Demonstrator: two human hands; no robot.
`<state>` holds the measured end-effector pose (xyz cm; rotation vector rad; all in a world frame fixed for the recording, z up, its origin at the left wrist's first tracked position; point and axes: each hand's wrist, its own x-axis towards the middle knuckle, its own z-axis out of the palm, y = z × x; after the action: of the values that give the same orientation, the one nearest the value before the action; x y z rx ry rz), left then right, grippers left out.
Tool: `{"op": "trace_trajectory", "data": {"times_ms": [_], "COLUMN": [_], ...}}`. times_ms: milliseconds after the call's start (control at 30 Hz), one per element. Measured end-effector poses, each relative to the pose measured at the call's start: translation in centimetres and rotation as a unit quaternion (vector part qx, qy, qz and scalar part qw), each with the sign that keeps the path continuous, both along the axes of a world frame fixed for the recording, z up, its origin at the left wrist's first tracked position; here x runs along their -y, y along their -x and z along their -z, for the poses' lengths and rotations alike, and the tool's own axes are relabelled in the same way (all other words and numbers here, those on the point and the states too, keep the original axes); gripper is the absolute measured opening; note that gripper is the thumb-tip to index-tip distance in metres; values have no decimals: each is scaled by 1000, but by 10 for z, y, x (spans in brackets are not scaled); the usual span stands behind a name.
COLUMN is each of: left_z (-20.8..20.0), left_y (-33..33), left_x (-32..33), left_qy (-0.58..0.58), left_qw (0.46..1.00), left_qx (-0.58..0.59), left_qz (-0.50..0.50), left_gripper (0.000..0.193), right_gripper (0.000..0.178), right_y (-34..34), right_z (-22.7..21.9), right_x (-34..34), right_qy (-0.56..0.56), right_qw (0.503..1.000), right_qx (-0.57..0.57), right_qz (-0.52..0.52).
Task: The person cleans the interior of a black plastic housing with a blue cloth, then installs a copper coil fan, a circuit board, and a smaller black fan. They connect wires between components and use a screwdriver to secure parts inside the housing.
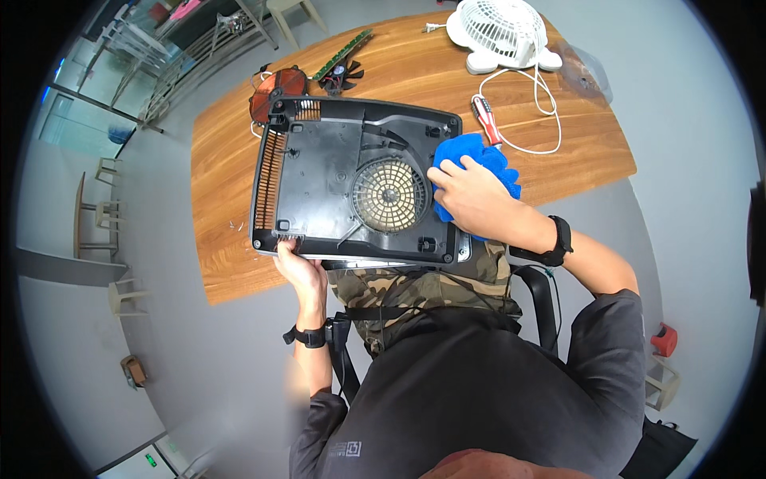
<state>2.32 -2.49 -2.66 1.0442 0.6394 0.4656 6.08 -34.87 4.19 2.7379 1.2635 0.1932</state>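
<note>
A black plastic appliance housing (315,180), like the casing of an induction cooker, is held over the near edge of the table with its hollow side up. It has a round vent grille (389,195) and slots along its left side. My left hand (298,267) grips its near left corner, the thumb on the rim and the other fingers hidden beneath. A crumpled blue cloth (499,164) is bunched in my right hand (472,191), against the right side of the housing. A pale panel edge shows under the housing's near side.
On the wooden table (590,152) behind the housing lie a copper-coloured coil (279,93), a green circuit board (343,53) and a small black fan (341,78). A red-and-black screwdriver (484,118) lies beside the cord of a white fan (503,32). Clear plastic (586,72) sits at far right.
</note>
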Motion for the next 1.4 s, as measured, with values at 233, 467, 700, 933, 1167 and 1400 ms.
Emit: {"op": "trace_trajectory", "data": {"times_ms": [233, 467, 700, 933, 1167, 1400], "left_z": [-2, -8, -4, -12, -2, -1], "left_y": [0, 5, 6, 9, 4, 9], "left_x": [0, 8, 4, 14, 8, 9], "left_qy": [-4, -6, 4, -2, 9, 0], "left_qw": [999, 1000, 999, 1000, 1000, 1000], "left_qx": [5, -9, -23, -2, -15, -16], "left_qz": [34, 26, 39, 13, -21, -1], "left_gripper": [9, 5, 3, 9, 9, 9], "right_gripper": [9, 27, 15, 18, 18, 17], "right_y": [17, 54, 58, 55, 55, 59], "right_z": [-32, -60, -5, -1, 7, 0], "right_x": [-10, -38, -100, -126, -106, -52], "right_qy": [21, -155, -160, -123, -82, -78], "right_qw": [997, 986, 985, 988, 992, 987], "right_qx": [-71, -50, 69, 88, 44, 45], "right_qz": [0, -31, -16, -15, -83, -132]}}
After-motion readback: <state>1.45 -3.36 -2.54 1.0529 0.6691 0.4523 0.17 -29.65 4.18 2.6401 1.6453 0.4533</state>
